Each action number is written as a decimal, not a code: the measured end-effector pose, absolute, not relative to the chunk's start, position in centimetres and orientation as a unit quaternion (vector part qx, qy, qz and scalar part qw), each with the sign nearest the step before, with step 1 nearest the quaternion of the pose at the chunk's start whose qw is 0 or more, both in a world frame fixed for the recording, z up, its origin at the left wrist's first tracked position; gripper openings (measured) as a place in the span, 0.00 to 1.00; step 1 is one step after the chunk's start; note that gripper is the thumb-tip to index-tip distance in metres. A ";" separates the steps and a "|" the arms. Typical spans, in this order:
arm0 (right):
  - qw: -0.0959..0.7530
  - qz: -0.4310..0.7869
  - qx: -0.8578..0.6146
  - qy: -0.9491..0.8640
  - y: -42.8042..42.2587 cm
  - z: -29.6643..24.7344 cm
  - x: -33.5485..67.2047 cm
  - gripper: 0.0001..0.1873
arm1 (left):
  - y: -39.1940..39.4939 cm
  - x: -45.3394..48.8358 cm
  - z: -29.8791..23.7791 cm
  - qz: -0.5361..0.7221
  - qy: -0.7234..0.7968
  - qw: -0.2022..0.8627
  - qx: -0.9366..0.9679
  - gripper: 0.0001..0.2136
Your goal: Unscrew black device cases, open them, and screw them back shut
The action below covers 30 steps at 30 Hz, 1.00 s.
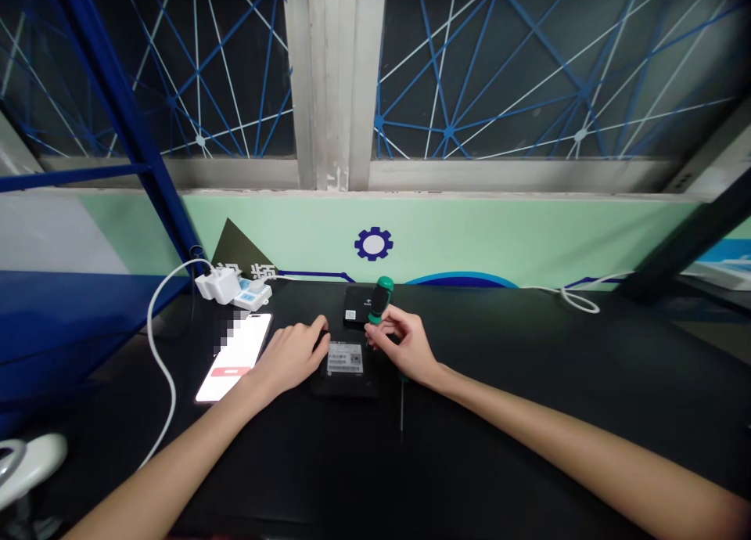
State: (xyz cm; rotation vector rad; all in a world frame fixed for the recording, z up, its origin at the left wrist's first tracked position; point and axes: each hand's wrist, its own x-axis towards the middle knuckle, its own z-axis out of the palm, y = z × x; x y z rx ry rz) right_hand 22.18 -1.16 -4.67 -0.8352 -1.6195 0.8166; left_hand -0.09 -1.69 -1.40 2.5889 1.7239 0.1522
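Observation:
A flat black device (346,386) with a printed grey label (345,358) lies on the black tabletop. My left hand (296,352) is at its left edge, with thumb and bent fingers gripping that side. In my right hand (407,344) is a screwdriver (382,296) with a green and black handle. It stands nearly upright, slightly tilted, over the device's upper right corner; its tip is too small to make out. Behind the device lies a black case (355,304) with a small white sticker. A second screwdriver (402,407) shows its thin shaft below my right wrist, its handle mostly hidden.
A lit phone (235,360) lies beside my left forearm. Farther back is a white power strip (252,293) with a plugged-in charger (218,286) and a white cable (151,329). Another cable (580,301) curls at the back right. A white object (35,466) sits at the left edge.

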 end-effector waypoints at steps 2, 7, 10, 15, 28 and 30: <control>0.543 0.343 -0.353 -0.681 -1.1 -4.7 22.1 0.17 | -1.7 -0.2 -1.4 0.052 0.551 0.016 0.833 0.13; 0.548 0.336 -0.358 -0.678 -1.1 -4.5 22.0 0.18 | -1.6 -0.2 -1.6 0.059 0.546 0.018 0.836 0.12; 0.549 0.335 -0.360 -0.675 -1.1 -4.4 22.0 0.18 | -1.6 -0.3 -1.7 0.062 0.544 0.018 0.837 0.12; 0.550 0.331 -0.366 -0.673 -1.2 -4.3 21.9 0.18 | -1.5 -0.4 -1.8 0.063 0.542 0.015 0.838 0.12; 0.544 0.365 -0.353 -0.668 -1.3 -4.3 22.1 0.17 | -1.7 -0.1 -1.4 0.055 0.544 0.014 0.837 0.12; 0.541 0.375 -0.344 -0.670 -1.4 -4.2 22.2 0.16 | -1.7 -0.1 -1.4 0.054 0.545 0.014 0.837 0.12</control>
